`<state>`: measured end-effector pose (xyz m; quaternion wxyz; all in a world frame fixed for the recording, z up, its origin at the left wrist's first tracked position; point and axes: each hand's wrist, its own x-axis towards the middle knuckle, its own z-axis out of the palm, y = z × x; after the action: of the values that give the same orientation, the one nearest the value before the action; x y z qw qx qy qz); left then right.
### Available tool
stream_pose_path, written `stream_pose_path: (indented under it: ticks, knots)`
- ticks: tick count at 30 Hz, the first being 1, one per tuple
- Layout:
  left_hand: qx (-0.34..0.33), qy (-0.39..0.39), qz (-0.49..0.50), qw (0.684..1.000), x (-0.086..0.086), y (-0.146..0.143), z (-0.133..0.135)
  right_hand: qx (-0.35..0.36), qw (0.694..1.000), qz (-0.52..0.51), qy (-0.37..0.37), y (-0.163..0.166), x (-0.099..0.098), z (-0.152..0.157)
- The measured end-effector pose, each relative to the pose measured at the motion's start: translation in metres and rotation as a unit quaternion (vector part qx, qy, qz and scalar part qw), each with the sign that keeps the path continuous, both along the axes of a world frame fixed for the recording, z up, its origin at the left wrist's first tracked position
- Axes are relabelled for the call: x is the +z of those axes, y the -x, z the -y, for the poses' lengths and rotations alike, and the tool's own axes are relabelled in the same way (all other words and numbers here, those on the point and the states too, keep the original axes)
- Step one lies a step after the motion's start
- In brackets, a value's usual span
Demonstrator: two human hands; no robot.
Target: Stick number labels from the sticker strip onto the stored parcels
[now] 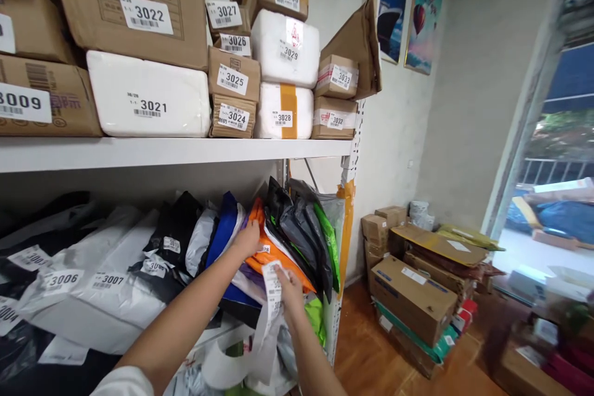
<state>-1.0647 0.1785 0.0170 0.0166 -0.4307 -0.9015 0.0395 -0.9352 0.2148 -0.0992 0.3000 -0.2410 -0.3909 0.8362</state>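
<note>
My left hand (245, 239) reaches into the lower shelf, fingers curled against an orange mailer bag (271, 253) that stands among blue (225, 229), black (297, 229) and green (328, 241) bags. My right hand (288, 288) pinches a long white strip of barcode labels (271, 297), which hangs down and curls below the hand. The top label of the strip lies against the orange bag.
The white shelf board (176, 150) above carries numbered cartons and white parcels such as box 3022 (130, 6) and parcel 3021 (148, 102). White bags labelled 3006 and 3007 (93, 272) lie at left. Cardboard boxes (413, 297) are piled on the wooden floor at right, near an open doorway (547, 198).
</note>
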Motion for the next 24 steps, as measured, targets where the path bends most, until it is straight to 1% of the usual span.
stream_pose_path:
  ticks: [2, 4, 6, 8, 10, 12, 16, 18, 20, 23, 24]
  knots:
    - [-0.061, -0.013, -0.013, 0.998, 0.005, 0.006, -0.007, -0.014, 0.998, -0.033, -0.045, 0.004, 0.008, -0.019]
    - [-0.123, 0.004, -0.002, 0.992, 0.008, 0.013, -0.016, -0.003, 0.994, -0.06, -0.095, 0.016, 0.016, -0.037]
    - [-0.149, 0.03, 0.015, 0.988, 0.009, 0.019, -0.028, 0.015, 0.99, -0.072, -0.117, 0.032, 0.019, -0.049]
    - [-0.165, 0.046, 0.024, 0.985, 0.011, 0.024, -0.04, 0.012, 0.99, -0.075, -0.119, 0.047, 0.016, -0.054]
    - [-0.189, 0.056, 0.03, 0.98, 0.011, 0.029, -0.049, 0.011, 0.991, -0.071, -0.109, 0.058, 0.008, -0.057]
    - [-0.201, 0.067, 0.038, 0.976, 0.011, 0.033, -0.051, 0.021, 0.994, -0.061, -0.092, 0.066, 0.0, -0.059]
    - [-0.192, 0.074, 0.036, 0.978, 0.009, 0.041, -0.043, 0.029, 0.998, -0.031, -0.055, 0.081, -0.008, -0.07]
    - [-0.202, 0.073, 0.026, 0.976, 0.01, 0.04, -0.038, 0.022, 0.999, -0.018, -0.035, 0.085, -0.008, -0.077]
    - [-0.227, 0.075, 0.022, 0.971, 0.014, 0.033, -0.034, 0.033, 0.999, -0.015, -0.017, 0.084, -0.004, -0.084]
    - [-0.28, 0.068, 0.05, 0.956, 0.019, 0.02, -0.023, 0.098, 0.995, -0.024, 0.007, 0.072, 0.005, -0.092]
    - [-0.288, 0.06, 0.066, 0.953, 0.019, 0.016, -0.018, 0.123, 0.992, -0.027, 0.013, 0.067, 0.007, -0.093]
